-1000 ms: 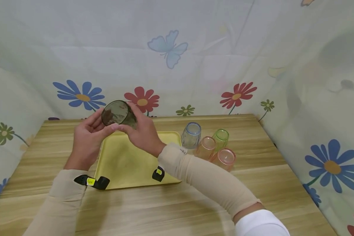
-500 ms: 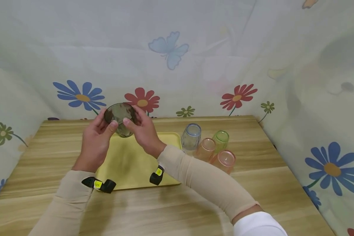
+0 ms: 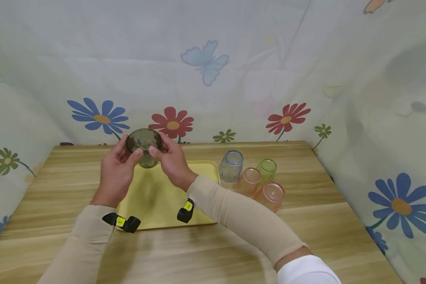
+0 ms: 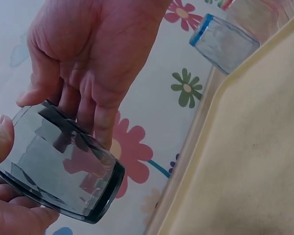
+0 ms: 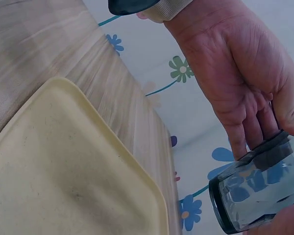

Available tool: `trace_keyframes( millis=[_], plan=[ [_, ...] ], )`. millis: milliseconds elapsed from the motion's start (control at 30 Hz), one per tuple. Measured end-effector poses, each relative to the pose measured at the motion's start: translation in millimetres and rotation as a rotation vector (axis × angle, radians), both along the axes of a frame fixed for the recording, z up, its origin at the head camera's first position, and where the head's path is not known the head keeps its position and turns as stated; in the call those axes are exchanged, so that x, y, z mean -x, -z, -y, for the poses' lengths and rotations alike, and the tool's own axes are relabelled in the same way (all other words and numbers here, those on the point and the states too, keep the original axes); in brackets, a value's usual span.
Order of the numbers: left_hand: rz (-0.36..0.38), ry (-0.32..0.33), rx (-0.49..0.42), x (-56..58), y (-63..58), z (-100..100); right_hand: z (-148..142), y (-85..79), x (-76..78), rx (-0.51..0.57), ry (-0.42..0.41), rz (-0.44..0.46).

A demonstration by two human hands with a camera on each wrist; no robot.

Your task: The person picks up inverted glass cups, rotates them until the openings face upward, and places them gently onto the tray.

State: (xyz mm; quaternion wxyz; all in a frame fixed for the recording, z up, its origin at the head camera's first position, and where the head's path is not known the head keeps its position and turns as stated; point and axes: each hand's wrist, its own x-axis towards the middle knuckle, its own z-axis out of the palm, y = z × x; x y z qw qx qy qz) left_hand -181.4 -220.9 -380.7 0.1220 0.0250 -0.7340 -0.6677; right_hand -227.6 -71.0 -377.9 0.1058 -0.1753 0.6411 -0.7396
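Floral backdrop (image 3: 248, 35): pale printed sheeting, softly creased, upright at 12 o'clock.
Bench (image 3: 74, 169): flat wood-grain top, streaked in light and darker bands.
Yellow tray (image 3: 156, 205): shallow matt rectangle, rounded corners, raised lip; its middle is my clock's hub.
Left hand (image 3: 116, 175): pinches the dark glass (image 3: 144, 142) at its 9 o'clock side, thumb near me, fingers round the wall; I should match the other hand's pressure.
Right hand (image 3: 174, 162): pinches the same glass at its 3 o'clock side, thumb in front; best to keep both grips light but firm, since slick glass could slip while I tilt it.
Dark glass: held up off the tray towards 11 o'clock, wide round end tipped to me; smoky, see-through, faceted walls. Small, slow tilts should serve best.
Blue glass (image 3: 230, 169): 2 o'clock, clear faceted walls, narrow end up.
Pink glass (image 3: 271, 197): 3 o'clock, tapered, thick-ringed top.
Orange-pink glass (image 3: 248, 183): between blue and pink; whether they touch, I cannot tell.
Green glass (image 3: 267, 171): 2 o'clock, farther out, ridged and translucent.
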Motion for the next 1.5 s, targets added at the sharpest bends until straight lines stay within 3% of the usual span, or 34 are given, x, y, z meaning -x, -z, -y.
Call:
trace_keyframes(
  millis=[333,833,1300,1500],
  plan=[
    [0.018,-0.018,0.009,5.2,10.3,8.5,11.7,7.8,5.2,-0.005,0.021,0.061],
    [0.035,-0.048,0.005,10.0,21.5,18.7,29.1,24.7,13.1,0.015,0.057,0.065],
    [0.103,-0.096,-0.018,15.8,36.4,26.4,37.9,35.4,16.8,-0.054,0.120,0.110],
    [0.097,-0.099,-0.039,16.8,42.3,28.4,40.7,40.6,16.0,-0.087,0.153,0.112]
  ],
)
